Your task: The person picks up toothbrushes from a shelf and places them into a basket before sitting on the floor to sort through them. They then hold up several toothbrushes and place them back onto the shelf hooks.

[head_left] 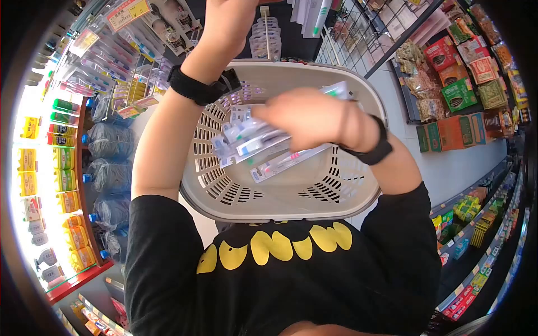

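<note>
A light grey plastic basket (258,210) with slotted sides is in front of my body. Several packaged toothbrushes (286,162) lie inside it in a loose pile. My right hand (308,116) is over the basket, blurred by motion, right above the packages; its fingertips and anything in them cannot be made out. My left hand (231,19) reaches up past the basket's far edge, near the hanging packages on the display, and its fingers are cut off by the top of the frame.
Racks of hanging toothbrushes (101,56) stand at the upper left, with bottled water (110,143) and yellow packs (66,182) below. A black wire grid (358,36) rises at the upper right. Snack shelves (457,95) line the right side.
</note>
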### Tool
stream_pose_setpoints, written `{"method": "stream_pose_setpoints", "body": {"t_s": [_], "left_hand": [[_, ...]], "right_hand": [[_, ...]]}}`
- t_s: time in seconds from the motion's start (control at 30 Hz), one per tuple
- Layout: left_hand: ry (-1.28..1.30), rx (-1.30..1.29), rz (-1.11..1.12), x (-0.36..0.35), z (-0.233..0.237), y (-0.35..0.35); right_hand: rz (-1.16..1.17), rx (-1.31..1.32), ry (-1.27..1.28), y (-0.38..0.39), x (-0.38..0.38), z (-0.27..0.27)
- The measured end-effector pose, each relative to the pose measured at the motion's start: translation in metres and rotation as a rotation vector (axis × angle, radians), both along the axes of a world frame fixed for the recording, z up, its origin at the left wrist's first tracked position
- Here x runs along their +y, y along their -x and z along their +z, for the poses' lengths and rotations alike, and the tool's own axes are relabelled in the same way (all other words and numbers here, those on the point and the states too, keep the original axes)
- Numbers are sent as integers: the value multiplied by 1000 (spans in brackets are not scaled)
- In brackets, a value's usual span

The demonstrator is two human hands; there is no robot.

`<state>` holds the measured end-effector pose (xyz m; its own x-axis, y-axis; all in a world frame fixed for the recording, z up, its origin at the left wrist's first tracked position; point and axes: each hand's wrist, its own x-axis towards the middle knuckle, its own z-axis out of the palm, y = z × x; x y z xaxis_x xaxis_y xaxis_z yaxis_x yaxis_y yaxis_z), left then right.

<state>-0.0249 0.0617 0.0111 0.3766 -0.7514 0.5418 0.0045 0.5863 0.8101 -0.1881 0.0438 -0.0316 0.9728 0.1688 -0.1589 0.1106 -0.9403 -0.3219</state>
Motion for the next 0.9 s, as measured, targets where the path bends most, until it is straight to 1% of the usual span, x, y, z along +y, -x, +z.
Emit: {"method": "stream_pose_setpoints", "body": {"t_s": [0.07, 0.1, 0.13, 0.17, 0.23, 0.27, 0.3, 0.37, 0.4, 0.47, 0.5, 0.57, 0.6, 0.63, 0.7, 0.73, 0.77, 0.83, 0.9], "left_hand": [[-18, -46, -43, -4, -7, 2], [-66, -293, -41, -6, -17, -5], [-157, -327, -47, -7, -20, 1], [-230, -372, -53, -9, -20, 9], [-301, -525, -44, -16, -38, 22], [-285, -612, -44, -17, -47, 26], [-269, -696, -36, -18, -54, 28], [-262, -841, -23, -19, -64, 26], [-242, -841, -17, -20, -64, 27], [-243, -848, 94, -23, -64, 27], [-235, -844, 100, -28, -64, 25], [-273, -688, 233, -36, -64, 21], [-316, -605, 219, -41, -65, 17], [-313, -602, 226, -47, -65, 14], [-225, -457, 293, -57, -63, 9], [-270, -471, 271, -63, -59, 5], [-264, -364, 253, -71, -55, 3], [-320, -175, 227, -85, -38, 6], [-327, -223, 215, -104, -29, 5]], "right_hand": [[20, 246, 20, -17, 2, -27], [22, 340, 43, -22, 3, -49], [12, 424, 80, -27, -3, -68], [25, 427, 104, -28, -7, -79], [70, 476, 134, -28, -9, -102], [105, 523, 143, -33, -12, -108], [81, 511, 178, -37, -14, -105], [106, 399, 58, -41, -17, -100], [100, 401, 78, -43, -17, -93], [-14, 328, 66, -44, -16, -73], [-13, 331, 77, -42, -20, -66], [37, 194, 3, -37, -29, -54], [43, 196, 13, -35, -33, -47], [41, 168, -10, -33, -38, -41], [41, 136, -35, -29, -45, -32], [19, 77, -84, -28, -48, -29], [-4, 16, -135, -27, -51, -28], [-26, 0, -126, -26, -51, -31], [-51, -10, -119, -26, -49, -38]]}}
